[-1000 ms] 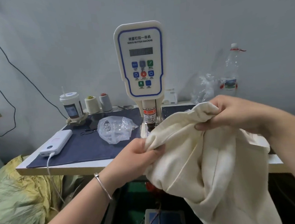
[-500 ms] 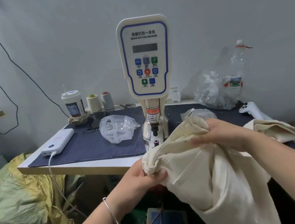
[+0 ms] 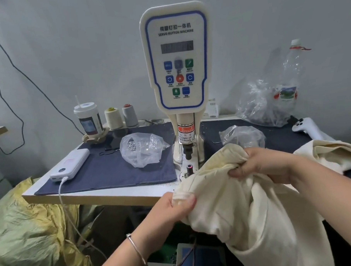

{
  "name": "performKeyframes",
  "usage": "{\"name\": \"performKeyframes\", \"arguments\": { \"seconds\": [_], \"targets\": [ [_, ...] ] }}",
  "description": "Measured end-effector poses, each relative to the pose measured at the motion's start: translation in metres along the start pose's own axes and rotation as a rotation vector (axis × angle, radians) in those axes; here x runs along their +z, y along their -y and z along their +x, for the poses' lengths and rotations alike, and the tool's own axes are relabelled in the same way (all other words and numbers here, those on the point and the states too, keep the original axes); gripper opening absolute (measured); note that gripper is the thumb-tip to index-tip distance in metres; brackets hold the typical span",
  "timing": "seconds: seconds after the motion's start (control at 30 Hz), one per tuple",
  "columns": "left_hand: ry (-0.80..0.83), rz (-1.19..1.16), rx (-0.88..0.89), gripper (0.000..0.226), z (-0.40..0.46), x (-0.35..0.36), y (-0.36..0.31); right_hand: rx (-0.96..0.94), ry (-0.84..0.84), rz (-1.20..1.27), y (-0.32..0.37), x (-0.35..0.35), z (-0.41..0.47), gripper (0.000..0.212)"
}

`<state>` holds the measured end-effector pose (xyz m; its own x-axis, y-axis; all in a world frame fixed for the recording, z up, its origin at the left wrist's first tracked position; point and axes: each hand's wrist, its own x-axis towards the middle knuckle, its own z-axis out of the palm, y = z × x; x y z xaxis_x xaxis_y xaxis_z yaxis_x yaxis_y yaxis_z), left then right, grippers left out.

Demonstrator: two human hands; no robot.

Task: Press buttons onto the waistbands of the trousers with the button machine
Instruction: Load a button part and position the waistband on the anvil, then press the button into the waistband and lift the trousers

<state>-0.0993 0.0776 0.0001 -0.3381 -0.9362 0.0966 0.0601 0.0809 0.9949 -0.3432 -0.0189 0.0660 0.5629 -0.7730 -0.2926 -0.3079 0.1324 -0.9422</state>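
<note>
The cream trousers (image 3: 244, 206) hang off the front edge of the desk (image 3: 105, 196), bunched between both hands and not yet under the press. The left hand (image 3: 174, 208) pinches a folded hem of the fabric between thumb and fingers, just below the desk edge. The right hand (image 3: 260, 165) is clenched round a gathered bulge of the same garment, higher and further back, over the desk.

The button machine (image 3: 176, 58) stands upright behind them. Its lower die (image 3: 189, 166), with a small red-lit centre, lies up and to the left of the right hand and directly beyond the left hand. The punch (image 3: 188, 152) sits above the die with a gap between. The stretch of cloth held between the hands runs diagonally, from lower left to upper right, and its upper edge lies just beside the die. The right hand is the nearer to it.

The fabric is a soft, matte woven cloth that folds in heavy creases. The machine housing is smooth, glossy white plastic with a blue border. A crinkled clear bag (image 3: 141, 148) holding small metal parts rests on a dark blue mat (image 3: 104, 172) to the left of the machine.
</note>
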Motion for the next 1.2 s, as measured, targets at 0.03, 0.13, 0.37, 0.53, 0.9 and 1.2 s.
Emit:
{"name": "performKeyframes", "arguments": {
  "seconds": [0.03, 0.13, 0.37, 0.53, 0.9, 1.2],
  "targets": [
    [0.076, -0.065, 0.015, 0.054, -0.002, -0.002, 0.004, 0.039, -0.002, 0.018, -0.001, 0.0, 0.004, 0.036],
    [0.219, -0.25, 0.034, 0.065, -0.006, -0.002, 0.018, 0.128, -0.009, 0.04, -0.002, 0.003, 0.016, 0.03],
    [-0.281, -0.355, 0.019, 0.041, 0.015, -0.011, 0.025, 0.158, -0.192, 0.153, 0.007, 0.01, 0.039, 0.023],
    [-0.41, -0.373, -0.066, 0.035, 0.03, -0.018, 0.023, 0.218, -0.23, 0.189, 0.011, 0.014, 0.055, 0.025],
    [-0.494, -0.396, -0.051, 0.038, 0.058, -0.046, 0.014, 0.063, -0.387, 0.242, 0.004, 0.014, 0.079, 0.027],
    [-0.74, 0.277, -0.029, 0.021, 0.091, -0.047, 0.024, 0.005, -0.612, 0.022, -0.014, 0.017, 0.083, 0.027]
  ]
}}
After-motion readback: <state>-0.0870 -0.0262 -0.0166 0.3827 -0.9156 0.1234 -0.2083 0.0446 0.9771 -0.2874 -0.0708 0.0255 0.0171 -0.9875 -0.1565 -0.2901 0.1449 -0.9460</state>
